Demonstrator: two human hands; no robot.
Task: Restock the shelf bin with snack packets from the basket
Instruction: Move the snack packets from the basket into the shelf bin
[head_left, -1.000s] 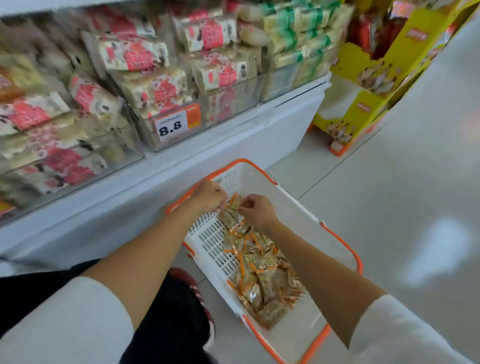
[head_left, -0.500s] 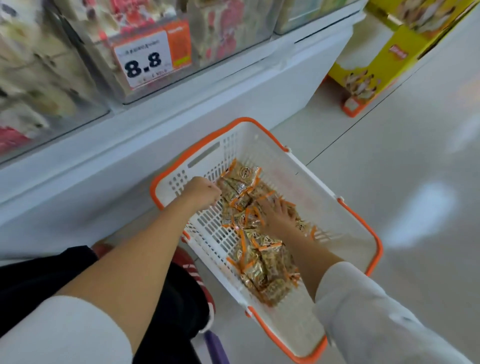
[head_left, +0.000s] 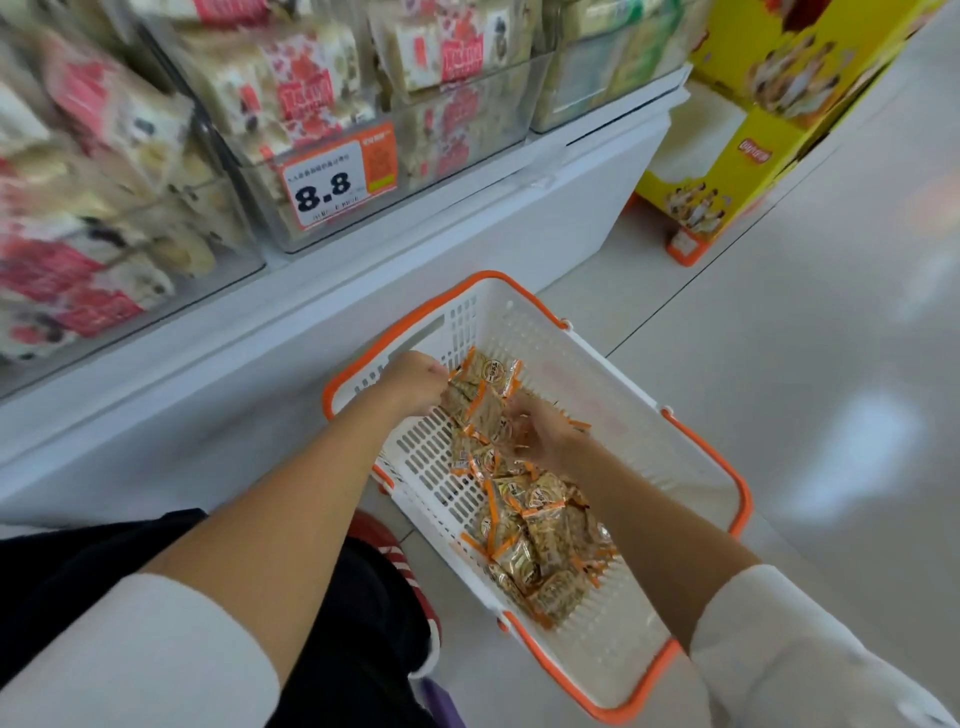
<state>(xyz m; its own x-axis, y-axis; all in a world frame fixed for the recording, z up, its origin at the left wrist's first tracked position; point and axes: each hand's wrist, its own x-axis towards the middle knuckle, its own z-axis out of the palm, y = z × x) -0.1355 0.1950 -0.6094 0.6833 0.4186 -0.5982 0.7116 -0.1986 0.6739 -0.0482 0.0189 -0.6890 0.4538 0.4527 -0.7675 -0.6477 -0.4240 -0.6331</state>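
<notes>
White orange-rimmed basket (head_left: 602, 389), gold-orange snack packets (head_left: 540, 525) heaped inside, clear shelf bin (head_left: 462, 140) above, seemingly full

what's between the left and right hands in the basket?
Orange-edged snack packets, the top of the heap in the basket, fill the gap between left hand and right hand; head view.

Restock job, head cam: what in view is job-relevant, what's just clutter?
Job: white slotted plastic basket with orange rim; gold-and-orange snack packets; clear plastic shelf bins (target unclear); left hand, right hand, both at the packets.
Lying about: orange-and-white 8.8 price tag; yellow cardboard display stand; red striped shoe.
</notes>
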